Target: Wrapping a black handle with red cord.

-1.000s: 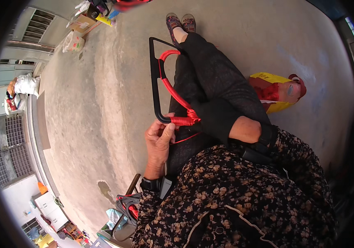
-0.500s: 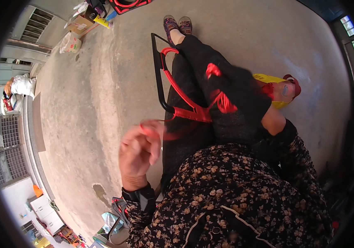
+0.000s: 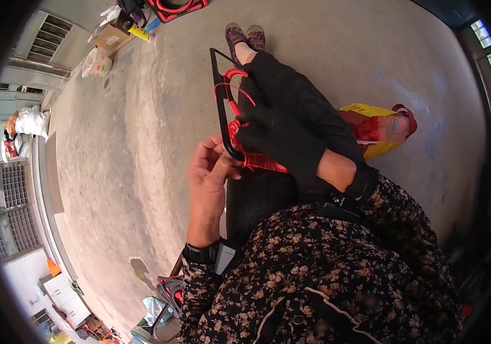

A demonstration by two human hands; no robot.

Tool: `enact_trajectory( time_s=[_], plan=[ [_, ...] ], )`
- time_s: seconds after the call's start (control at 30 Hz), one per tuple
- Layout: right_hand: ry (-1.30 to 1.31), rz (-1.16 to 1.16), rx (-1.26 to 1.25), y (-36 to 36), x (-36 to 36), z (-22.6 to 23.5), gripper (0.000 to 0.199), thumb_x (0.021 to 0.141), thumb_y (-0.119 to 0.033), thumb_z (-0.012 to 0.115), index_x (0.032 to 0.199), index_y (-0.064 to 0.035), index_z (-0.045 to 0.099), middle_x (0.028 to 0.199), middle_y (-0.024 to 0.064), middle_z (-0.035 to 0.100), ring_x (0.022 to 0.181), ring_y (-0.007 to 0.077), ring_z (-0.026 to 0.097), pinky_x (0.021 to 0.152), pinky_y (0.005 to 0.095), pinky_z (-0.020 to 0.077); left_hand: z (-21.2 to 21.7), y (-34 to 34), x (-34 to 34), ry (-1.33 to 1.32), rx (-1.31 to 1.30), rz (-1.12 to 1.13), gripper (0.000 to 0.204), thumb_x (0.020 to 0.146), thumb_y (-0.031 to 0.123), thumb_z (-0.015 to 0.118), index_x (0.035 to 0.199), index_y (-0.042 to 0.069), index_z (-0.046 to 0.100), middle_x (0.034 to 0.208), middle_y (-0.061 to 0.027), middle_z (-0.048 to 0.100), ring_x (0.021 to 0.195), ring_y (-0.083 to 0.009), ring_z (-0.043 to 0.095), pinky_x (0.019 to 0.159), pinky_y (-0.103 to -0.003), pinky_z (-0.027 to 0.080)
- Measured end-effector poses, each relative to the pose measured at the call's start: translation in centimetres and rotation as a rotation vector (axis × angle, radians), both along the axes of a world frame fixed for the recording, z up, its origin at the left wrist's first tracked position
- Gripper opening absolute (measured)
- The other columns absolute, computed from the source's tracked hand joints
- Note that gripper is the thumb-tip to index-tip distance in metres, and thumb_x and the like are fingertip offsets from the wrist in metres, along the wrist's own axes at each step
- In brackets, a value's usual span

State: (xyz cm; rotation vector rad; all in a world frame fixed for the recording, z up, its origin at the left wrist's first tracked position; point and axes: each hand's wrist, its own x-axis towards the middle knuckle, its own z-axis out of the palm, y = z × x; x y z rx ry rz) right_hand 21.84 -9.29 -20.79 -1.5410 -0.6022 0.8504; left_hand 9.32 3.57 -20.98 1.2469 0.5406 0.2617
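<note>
Your left hand [image 3: 206, 167] points forward from a nearly straight wrist [image 3: 202, 230], its thumb [image 3: 221, 166] and fingers [image 3: 204, 151] brought together in a pinch, while your black-gloved right hand [image 3: 283, 139] sits just beside it, fingers curled inward, its forearm [image 3: 391, 196] angled in from the right.

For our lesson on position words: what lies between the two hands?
In the head view, part of the black frame and red cord lie between the bare left hand and the gloved right hand.
</note>
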Motion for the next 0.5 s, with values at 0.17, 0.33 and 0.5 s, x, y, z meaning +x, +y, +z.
enact_trajectory(
  time_s=[0.17, 0.33, 0.5],
  plan=[
    [-0.413, 0.168, 0.197, -0.9, 0.7, -1.0, 0.036, 0.089, -0.020, 0.061, 0.117, 0.0011, 0.054, 0.102, 0.0126, 0.063, 0.088, 0.0180, 0.063, 0.075, 0.0272, 0.0493, -2.1, 0.6, -0.3, -0.017, -0.042, -0.060, 0.023, 0.087, 0.011, 0.066, 0.107, 0.002, 0.059, 0.083, -0.0018, 0.062, 0.071, -0.0094, 0.059, 0.056, -0.021, 0.049],
    [-0.035, 0.088, 0.326, -1.4, -0.1, -1.8, 0.029, 0.092, -0.014, 0.057, 0.116, 0.0025, 0.052, 0.103, 0.0124, 0.059, 0.097, 0.0131, 0.059, 0.075, 0.0258, 0.0487, -1.8, 0.7, -1.2, 0.112, 0.017, -0.141, 0.016, 0.086, 0.009, 0.067, 0.100, 0.001, 0.062, 0.079, -0.0009, 0.061, 0.069, -0.0094, 0.058, 0.055, -0.022, 0.050],
    [-0.128, 0.078, 0.290, -1.9, -0.1, -1.1, 0.032, 0.090, -0.011, 0.059, 0.119, 0.0006, 0.051, 0.101, 0.0106, 0.058, 0.095, 0.0133, 0.059, 0.076, 0.0247, 0.0478, -1.4, 2.3, -2.7, 0.067, -0.099, 0.170, 0.014, 0.089, 0.018, 0.064, 0.099, 0.008, 0.063, 0.081, -0.0023, 0.063, 0.070, -0.0081, 0.057, 0.055, -0.022, 0.042]
  ],
)
